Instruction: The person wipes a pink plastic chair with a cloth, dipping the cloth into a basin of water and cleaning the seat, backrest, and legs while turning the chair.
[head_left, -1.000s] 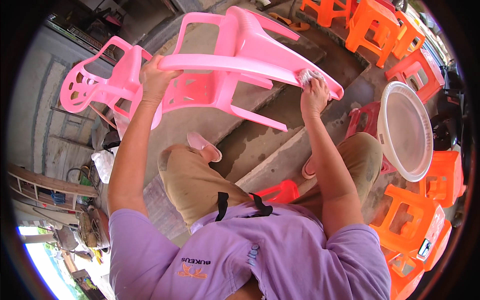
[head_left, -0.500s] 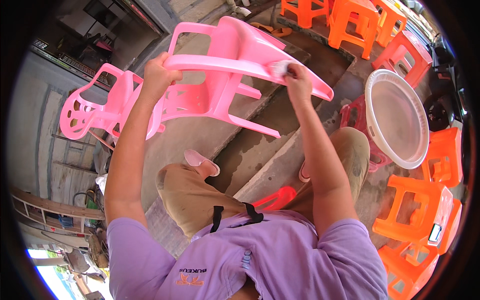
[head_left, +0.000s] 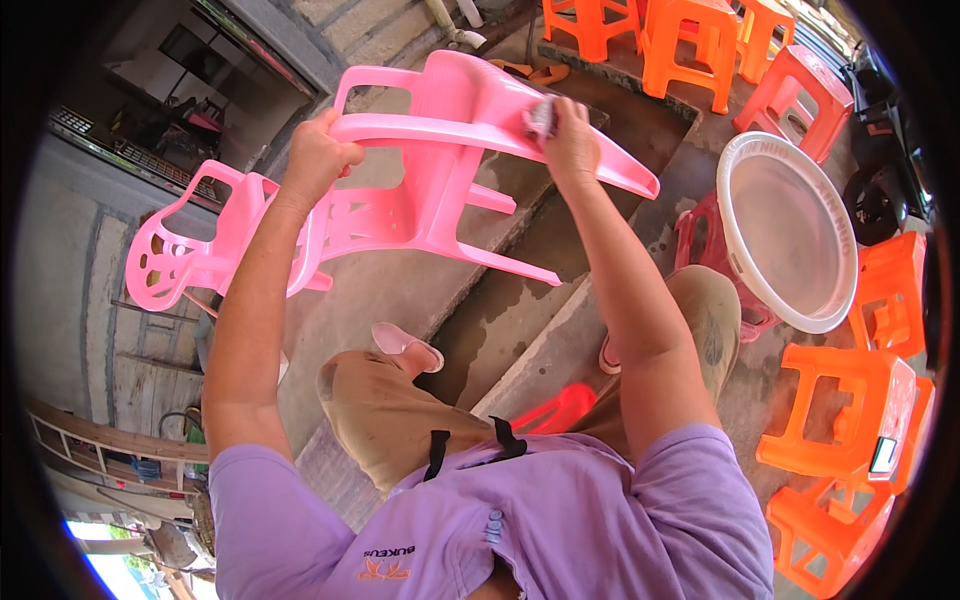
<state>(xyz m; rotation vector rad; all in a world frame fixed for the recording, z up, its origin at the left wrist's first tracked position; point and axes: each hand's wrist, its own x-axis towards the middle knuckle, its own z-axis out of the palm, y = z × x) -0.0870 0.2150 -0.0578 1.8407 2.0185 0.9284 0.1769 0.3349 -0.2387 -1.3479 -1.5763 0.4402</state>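
A pink plastic armchair point(head_left: 440, 200) is tipped on its side in front of me, its legs pointing to the right. My left hand point(head_left: 318, 160) is closed around the front end of its upper armrest. A wadded, greyish-white cloth point(head_left: 540, 118) is gripped in my right hand point(head_left: 573, 145). The cloth presses against the chair near the top of the upper front leg, by the seat edge. My right fingers partly hide the cloth.
Another pink chair point(head_left: 165, 260) stands at the left, partly behind my left arm. To the right, a white basin point(head_left: 730, 230) of cloudy water rests on a red stool point(head_left: 700, 235). Several orange stools point(head_left: 840, 375) line the right side. A wet, sunken channel point(head_left: 530, 280) runs between concrete ledges.
My right hand has moved the cloth left and upward along the chair's leg toward the seat. My left hand keeps its hold on the armrest.
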